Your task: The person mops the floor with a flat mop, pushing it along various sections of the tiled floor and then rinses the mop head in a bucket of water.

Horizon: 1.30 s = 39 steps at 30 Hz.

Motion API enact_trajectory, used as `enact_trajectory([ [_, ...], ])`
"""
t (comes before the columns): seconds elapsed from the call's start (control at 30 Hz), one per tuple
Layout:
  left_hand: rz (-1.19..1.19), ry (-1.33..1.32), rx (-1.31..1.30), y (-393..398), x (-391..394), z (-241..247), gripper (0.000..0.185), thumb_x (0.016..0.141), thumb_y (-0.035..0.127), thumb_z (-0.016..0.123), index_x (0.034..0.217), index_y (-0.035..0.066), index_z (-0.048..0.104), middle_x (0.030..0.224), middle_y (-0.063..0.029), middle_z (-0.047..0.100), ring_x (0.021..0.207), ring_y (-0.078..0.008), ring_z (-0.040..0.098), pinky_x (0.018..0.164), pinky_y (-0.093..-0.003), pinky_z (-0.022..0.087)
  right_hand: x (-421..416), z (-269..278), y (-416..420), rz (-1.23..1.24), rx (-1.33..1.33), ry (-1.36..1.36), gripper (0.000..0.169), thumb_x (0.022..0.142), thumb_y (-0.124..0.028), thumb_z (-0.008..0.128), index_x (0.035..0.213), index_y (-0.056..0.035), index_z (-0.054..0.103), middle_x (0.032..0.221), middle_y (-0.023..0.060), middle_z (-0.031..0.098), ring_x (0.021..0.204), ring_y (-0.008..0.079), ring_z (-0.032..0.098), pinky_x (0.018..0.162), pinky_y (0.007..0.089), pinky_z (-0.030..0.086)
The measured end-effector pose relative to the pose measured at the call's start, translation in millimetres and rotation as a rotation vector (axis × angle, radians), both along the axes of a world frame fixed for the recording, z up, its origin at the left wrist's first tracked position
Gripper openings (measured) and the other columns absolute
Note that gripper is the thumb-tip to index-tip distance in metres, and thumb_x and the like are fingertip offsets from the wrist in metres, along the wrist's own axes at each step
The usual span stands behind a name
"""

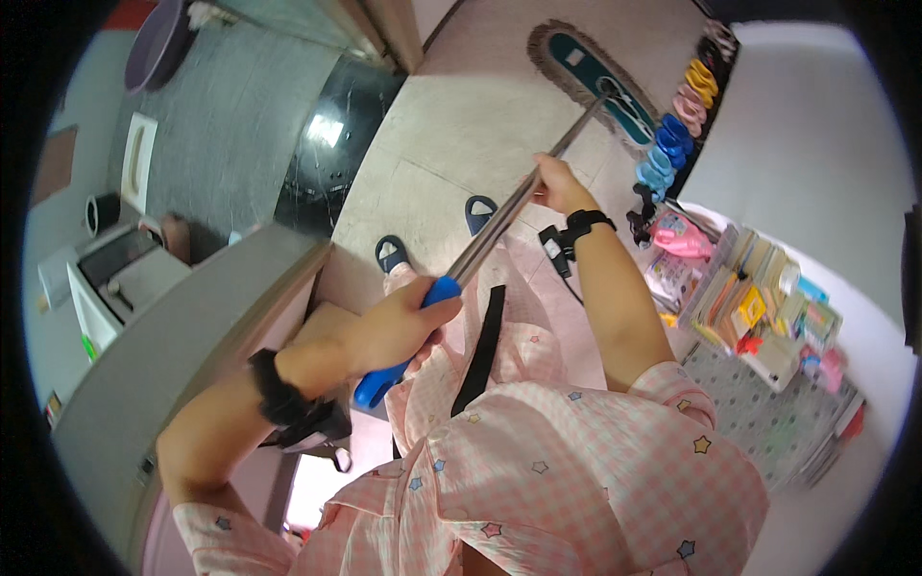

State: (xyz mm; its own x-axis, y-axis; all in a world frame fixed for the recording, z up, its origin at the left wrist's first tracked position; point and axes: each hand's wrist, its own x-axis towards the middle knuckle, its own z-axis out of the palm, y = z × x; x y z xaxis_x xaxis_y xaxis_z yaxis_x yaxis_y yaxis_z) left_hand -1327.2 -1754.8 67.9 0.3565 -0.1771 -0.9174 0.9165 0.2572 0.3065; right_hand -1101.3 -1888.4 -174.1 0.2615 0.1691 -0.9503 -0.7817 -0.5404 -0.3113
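Note:
Both of my hands are closed around the long metal handle (pixel 497 219) of a flat dust mop. My left hand (pixel 385 327) grips its blue plastic end near my body. Farther down the shaft, my right hand (pixel 558 185) holds the bare metal part. The mop head (pixel 587 68), green on top with a grey-brown fringe, lies flat on the pale tiled floor, its right end close to the row of shoes. White ties cross its top beside the joint.
Pairs of slippers (pixel 675 140) line the wall at right. A pink bottle (pixel 681 234) and a clear bin of books (pixel 745 288) stand nearer. A dark threshold (pixel 338 144) borders a grey-floored room with a purple basin (pixel 160 45). A partition wall (pixel 216 309) rises at left.

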Motion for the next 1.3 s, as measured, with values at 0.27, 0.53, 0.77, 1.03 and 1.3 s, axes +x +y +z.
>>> enact_trajectory([
  [0.27, -0.385, 0.06, 0.044, 65.0, -87.9, 99.8, 0.029, 0.083, 0.024, 0.055, 0.093, -0.001, 0.042, 0.058, -0.0041, 0.048, 0.043, -0.0098, 0.047, 0.039, -0.0237, 0.038, -157.1, 58.9, 44.3, -0.262, 0.285, 0.052, 0.028, 0.083, -0.024, 0.044, 0.09, 0.0034, 0.046, 0.077, 0.0146, 0.057, 0.061, 0.026, 0.059, 0.056, 0.0393, 0.054],
  [0.53, -0.552, 0.384, -0.059, 106.2, -132.2, 185.4, 0.048, 0.079, 0.017, 0.061, 0.105, -0.007, 0.028, 0.054, -0.0058, 0.048, 0.044, -0.0126, 0.049, 0.039, -0.0256, 0.04, -295.7, 122.5, 70.9, -0.384, 0.297, 0.31, 0.029, 0.08, -0.026, 0.044, 0.08, 0.0029, 0.049, 0.068, 0.0133, 0.056, 0.051, 0.022, 0.056, 0.049, 0.0356, 0.05],
  [0.77, -0.576, 0.304, -0.042, 128.0, -90.7, 161.4, 0.04, 0.081, 0.019, 0.059, 0.1, -0.003, 0.032, 0.055, -0.0052, 0.047, 0.043, -0.0122, 0.047, 0.039, -0.0256, 0.038, -252.3, 99.8, 80.1, -0.418, 0.201, 0.11, 0.025, 0.077, -0.018, 0.047, 0.079, 0.0067, 0.051, 0.074, 0.0155, 0.056, 0.059, 0.0254, 0.058, 0.049, 0.0369, 0.051],
  [1.03, -0.532, 0.13, -0.05, 138.7, -26.3, 74.6, 0.035, 0.082, 0.025, 0.058, 0.098, 0.0, 0.039, 0.055, -0.0029, 0.044, 0.041, -0.0099, 0.042, 0.038, -0.0247, 0.036, -151.4, 54.6, 65.3, -0.345, 0.089, 0.045, 0.025, 0.076, -0.023, 0.05, 0.084, 0.0004, 0.05, 0.073, 0.0114, 0.055, 0.059, 0.0231, 0.057, 0.054, 0.0371, 0.05],
  [1.3, -0.547, 0.077, -0.14, 131.0, 81.3, 26.0, 0.037, 0.081, 0.033, 0.058, 0.094, 0.003, 0.04, 0.06, -0.0019, 0.044, 0.044, -0.0091, 0.042, 0.039, -0.0244, 0.038, -41.0, 12.3, 28.8, -0.452, -0.087, 0.015, 0.016, 0.071, -0.019, 0.05, 0.072, -0.0031, 0.051, 0.065, 0.0086, 0.053, 0.057, 0.0201, 0.055, 0.059, 0.0362, 0.051],
])
